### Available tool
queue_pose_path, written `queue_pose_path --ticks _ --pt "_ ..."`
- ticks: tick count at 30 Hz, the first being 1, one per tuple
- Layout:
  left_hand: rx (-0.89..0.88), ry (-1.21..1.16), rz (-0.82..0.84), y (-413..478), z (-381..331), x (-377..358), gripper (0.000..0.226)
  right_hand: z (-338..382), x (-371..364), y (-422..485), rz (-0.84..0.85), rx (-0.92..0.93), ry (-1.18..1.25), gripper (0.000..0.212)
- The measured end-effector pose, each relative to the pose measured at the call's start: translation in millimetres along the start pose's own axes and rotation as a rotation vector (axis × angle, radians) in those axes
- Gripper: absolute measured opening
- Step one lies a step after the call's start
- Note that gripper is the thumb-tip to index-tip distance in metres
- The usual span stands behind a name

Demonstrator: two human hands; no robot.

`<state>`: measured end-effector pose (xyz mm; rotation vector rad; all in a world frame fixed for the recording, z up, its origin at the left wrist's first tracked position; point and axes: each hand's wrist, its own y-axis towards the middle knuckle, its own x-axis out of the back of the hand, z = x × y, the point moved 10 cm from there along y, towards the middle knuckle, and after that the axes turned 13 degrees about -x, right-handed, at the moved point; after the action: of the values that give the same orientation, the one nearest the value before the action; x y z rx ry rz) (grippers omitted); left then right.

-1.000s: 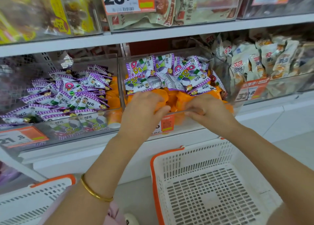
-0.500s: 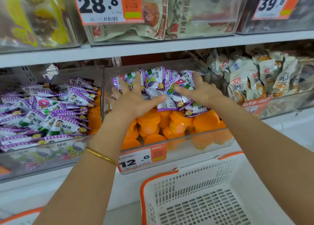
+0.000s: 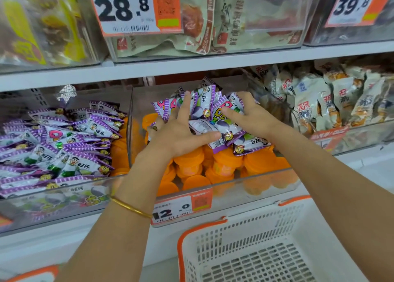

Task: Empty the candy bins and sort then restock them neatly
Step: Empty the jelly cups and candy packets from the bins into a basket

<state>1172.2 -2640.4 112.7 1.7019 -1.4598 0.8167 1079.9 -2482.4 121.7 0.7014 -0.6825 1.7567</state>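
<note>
- The purple packets (image 3: 210,111) sit in a loose heap on top of orange jelly cups (image 3: 191,166), at the middle of the clear bin (image 3: 130,132) on the shelf.
- The left hand (image 3: 181,132) presses its splayed fingers into the heap's left side, thumb underneath.
- The right hand (image 3: 250,115) curls over the right and far side, so the heap is squeezed between the two.
- The white basket (image 3: 200,226) waits below the bin's front edge, nearer the right arm, so the lift likely comes towards the person and down.
</note>
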Motion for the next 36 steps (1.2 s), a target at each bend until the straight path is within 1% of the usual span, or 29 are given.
queue_pose_path --ticks 2,4,6,8,10,14,16,18,19,22,25,29,33,35,36 --pt "-0.03 -0.021 -0.028 1 -4 -1 0.113 2 3 -2 -0.049 -0.009 -0.01 0.072" --pt "-0.101 -0.059 -0.054 5 -11 -3 0.116 9 9 -7 -0.132 0.002 -0.018 0.064" --pt "-0.155 -0.095 -0.076 7 -16 -3 0.116 23 13 -15 -0.159 0.047 0.074 0.058" --pt "-0.168 -0.133 -0.09 8 -17 -2 0.115 33 13 -20 -0.132 0.059 0.198 0.058" --pt "-0.185 -0.139 -0.102 7 -17 -1 0.115 31 7 -22 -0.093 0.028 0.263 0.06" --pt "-0.215 -0.132 -0.076 5 -18 -1 0.117 14 -17 -23 0.115 -0.081 0.487 0.071" --pt "-0.262 -0.141 -0.066 3 -26 -2 0.119 14 -19 -24 0.134 -0.058 0.514 0.072" --pt "-0.333 -0.177 -0.086 -1 -37 0 0.115 20 -15 -28 0.112 0.006 0.542 0.072" --pt "-0.373 -0.2 -0.108 -3 -42 2 0.11 23 -12 -30 0.093 0.038 0.568 0.068" --pt "-0.455 -0.266 -0.182 -9 -55 7 0.101 28 1 -41 0.026 0.126 0.605 0.042" --pt "-0.5 -0.276 -0.217 -15 -65 6 0.098 27 10 -54 -0.039 0.167 0.611 0.027" --pt "-0.558 -0.374 -0.235 -27 -85 10 0.093 25 31 -75 -0.19 0.21 0.635 0.034" --pt "-0.592 -0.412 -0.24 -45 -107 9 0.09 22 46 -99 -0.232 0.208 0.642 0.043" --pt "-0.613 -0.426 -0.255 -56 -119 6 0.089 16 53 -113 -0.252 0.203 0.634 0.042" --pt "-0.629 -0.437 -0.272 -63 -126 5 0.088 11 58 -122 -0.267 0.195 0.634 0.048"
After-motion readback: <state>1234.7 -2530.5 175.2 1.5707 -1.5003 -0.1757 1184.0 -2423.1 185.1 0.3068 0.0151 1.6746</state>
